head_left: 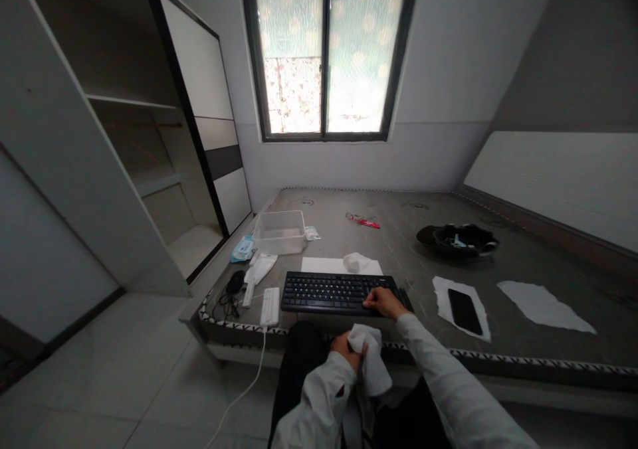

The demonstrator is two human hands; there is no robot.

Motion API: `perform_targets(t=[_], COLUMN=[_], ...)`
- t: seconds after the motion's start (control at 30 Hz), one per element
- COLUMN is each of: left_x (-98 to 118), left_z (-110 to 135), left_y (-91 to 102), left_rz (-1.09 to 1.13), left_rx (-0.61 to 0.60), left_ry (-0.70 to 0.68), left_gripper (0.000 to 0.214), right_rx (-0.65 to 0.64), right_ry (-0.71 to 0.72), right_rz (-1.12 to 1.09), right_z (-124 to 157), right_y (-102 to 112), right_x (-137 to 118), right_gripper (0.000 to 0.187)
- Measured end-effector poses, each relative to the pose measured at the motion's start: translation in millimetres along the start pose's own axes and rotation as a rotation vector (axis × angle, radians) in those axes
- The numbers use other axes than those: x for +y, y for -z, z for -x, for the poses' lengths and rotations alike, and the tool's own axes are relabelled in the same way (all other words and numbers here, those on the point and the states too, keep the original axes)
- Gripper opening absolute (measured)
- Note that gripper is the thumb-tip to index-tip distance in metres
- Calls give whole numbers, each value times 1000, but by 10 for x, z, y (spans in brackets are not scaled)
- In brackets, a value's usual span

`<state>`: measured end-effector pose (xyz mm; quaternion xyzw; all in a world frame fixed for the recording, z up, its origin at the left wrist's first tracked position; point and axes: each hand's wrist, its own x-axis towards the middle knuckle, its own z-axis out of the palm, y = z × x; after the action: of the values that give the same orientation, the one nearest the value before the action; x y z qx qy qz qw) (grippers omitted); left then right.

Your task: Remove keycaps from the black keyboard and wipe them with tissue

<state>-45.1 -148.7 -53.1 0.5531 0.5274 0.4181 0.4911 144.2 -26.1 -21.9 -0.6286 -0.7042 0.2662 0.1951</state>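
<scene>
The black keyboard (339,293) lies near the front edge of a bare grey mattress (548,263), and everything else is placed from it. The right hand (381,301) rests on the keyboard's right end, fingers curled down over the keys and gripping nothing that shows. The left hand (343,349) is below the keyboard's front edge, over the person's lap, closed around a crumpled white cloth (369,362) that hangs down from the fist. Just behind the keyboard lies a white sheet (323,265) with a small wad of white tissue (356,261) on it. Left of the keyboard sits a white power strip (270,306), its cable running down to the floor, and further left a dark mouse (235,281). Behind and left of the keyboard stands a clear plastic box (279,232). Right of the keyboard, a black phone (464,311) lies on a torn piece of white paper (441,289).
</scene>
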Motion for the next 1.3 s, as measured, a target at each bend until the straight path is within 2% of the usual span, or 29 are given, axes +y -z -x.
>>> perform_targets(t=[0.27, 0.53, 0.77, 0.9, 1.03, 1.13, 1.17, 1.3], left_x=[52, -12, 41, 63, 72, 95, 108, 188], left_z=[12, -42, -53, -57, -53, -40, -37, -21], left_y=[35, 126, 114, 125, 156, 169, 169, 149], left_rz=[-100, -133, -145, -173, -156, -178, -209, -334], left_rx=[6, -32, -39, -55, -38, -23, -15, -35], left_ry=[-27, -35, -20, -44, -40, -45, -51, -63], left_gripper=[34, 40, 38, 37, 34, 28, 26, 19], right_rx=[-115, -231, -230, -192, -61, 197, 234, 80], right_ry=[24, 99, 155, 188, 219, 126, 74, -9], right_rz=[39, 99, 117, 102, 38, -226, -311, -664], right_z=[-100, -217, -201, -167, 89, 477, 628, 1160], right_y=[134, 149, 140, 208, 212, 16, -91, -594], right_x=[-66, -59, -39, -97, -181, -213, -218, -206], right_gripper=[8, 7, 5, 8, 13, 27, 32, 53])
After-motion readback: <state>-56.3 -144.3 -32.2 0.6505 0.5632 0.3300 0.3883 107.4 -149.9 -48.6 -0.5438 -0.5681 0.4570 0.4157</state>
